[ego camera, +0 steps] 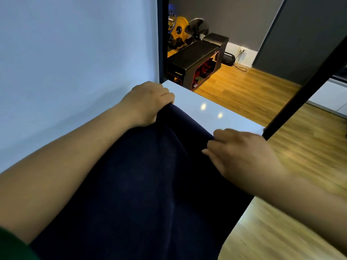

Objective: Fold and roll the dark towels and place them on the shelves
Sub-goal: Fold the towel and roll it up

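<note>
Towel, dark and soft, spreads limply from the near edge across the white shelf; it looks light and floppy, best taken at its corners. Right hand pinches the right edge; farther off, left hand grips the far corner

A: What is the towel made of?
B: Dark navy cloth, soft and matt, with a faint nap that shows streaks.
A: And the shelf under it?
B: White, smooth and glossy; two light spots mirror in it. The post beside it is black and matt, and looks like metal.
A: The floor?
B: Wood planks, grain showing, with a satin sheen. The wall is smooth and matt; the sleeve is green cloth.
</note>
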`<state>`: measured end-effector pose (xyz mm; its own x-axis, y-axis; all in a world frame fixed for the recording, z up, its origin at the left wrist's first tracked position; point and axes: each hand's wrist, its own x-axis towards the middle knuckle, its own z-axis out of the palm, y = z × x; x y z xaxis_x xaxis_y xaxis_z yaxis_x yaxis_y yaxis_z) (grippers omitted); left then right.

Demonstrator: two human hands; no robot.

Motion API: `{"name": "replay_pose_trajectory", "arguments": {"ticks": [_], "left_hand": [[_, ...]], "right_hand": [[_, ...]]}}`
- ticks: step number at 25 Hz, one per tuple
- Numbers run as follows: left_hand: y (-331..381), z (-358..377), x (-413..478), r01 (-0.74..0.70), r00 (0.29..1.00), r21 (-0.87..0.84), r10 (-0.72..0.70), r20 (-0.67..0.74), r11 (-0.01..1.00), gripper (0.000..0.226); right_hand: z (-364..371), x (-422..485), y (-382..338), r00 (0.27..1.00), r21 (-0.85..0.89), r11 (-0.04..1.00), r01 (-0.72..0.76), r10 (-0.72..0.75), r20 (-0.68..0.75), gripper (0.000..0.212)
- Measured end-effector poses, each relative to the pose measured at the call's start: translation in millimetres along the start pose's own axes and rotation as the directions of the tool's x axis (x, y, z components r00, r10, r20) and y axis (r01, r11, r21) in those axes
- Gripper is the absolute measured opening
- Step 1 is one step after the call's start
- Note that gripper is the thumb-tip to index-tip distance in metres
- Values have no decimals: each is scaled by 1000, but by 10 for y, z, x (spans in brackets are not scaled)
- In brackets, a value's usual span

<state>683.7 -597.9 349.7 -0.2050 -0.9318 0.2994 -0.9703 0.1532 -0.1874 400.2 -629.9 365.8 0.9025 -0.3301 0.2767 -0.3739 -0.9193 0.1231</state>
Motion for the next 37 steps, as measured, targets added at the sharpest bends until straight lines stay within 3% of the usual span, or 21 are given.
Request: {"name": "replay_pose_trajectory", "arguments": {"ticks": [1, 3, 5, 8, 13, 17, 20, 23, 28, 32, 35, 37], "left_hand": [[21, 29, -23, -3, 998, 16, 4, -55, 1000, 26], [63, 73, -114, 8, 989, 79, 4, -147, 997, 26], [79, 82, -227, 12, 979, 136, 16, -204, 991, 23], [48, 85, -313, -26, 960, 160, 69, -273, 987, 19], [50, 143, -17, -6, 963, 172, 52, -265, 985, 29], [10, 290, -16, 24, 956, -30, -32, -292, 999, 33], [-49, 283, -176, 10, 972, -163, -48, -228, 987, 47], [11, 208, -353, 116, 974, -310, -168, -149, 944, 48], [163, 109, -532, 155, 945, -288, -226, -235, 945, 41], [310, 36, -508, 220, 941, -128, -245, -235, 967, 41], [258, -10, -392, 69, 996, -22, -69, -47, 997, 62], [199, -56, -266, 15, 995, -46, -10, 103, 999, 65]], "right_hand": [[-42, 87, 81, 990, 149, 981, -126, 116, 75, 25], [-34, 162, 209, 897, 371, 829, -418, 312, 314, 29], [22, 105, 161, 830, 313, 807, -501, 346, 438, 49], [19, -18, -60, 884, 46, 956, -288, 247, 397, 53], [70, 179, 276, 887, 0, 970, -243, 222, 405, 52], [159, 174, 397, 900, -51, 971, -234, 236, 367, 54], [260, 90, 322, 956, -171, 973, -157, 193, 219, 57], [313, 31, 286, 979, -212, 967, -142, 168, 112, 60], [166, -85, 26, 941, -87, 983, -161, 179, 288, 87], [42, -191, -264, 932, 25, 987, -159, 142, 332, 88], [-28, -181, -306, 921, 35, 988, -151, 128, 368, 81], [-135, -43, -222, 897, 34, 990, -135, 108, 429, 76]]}}
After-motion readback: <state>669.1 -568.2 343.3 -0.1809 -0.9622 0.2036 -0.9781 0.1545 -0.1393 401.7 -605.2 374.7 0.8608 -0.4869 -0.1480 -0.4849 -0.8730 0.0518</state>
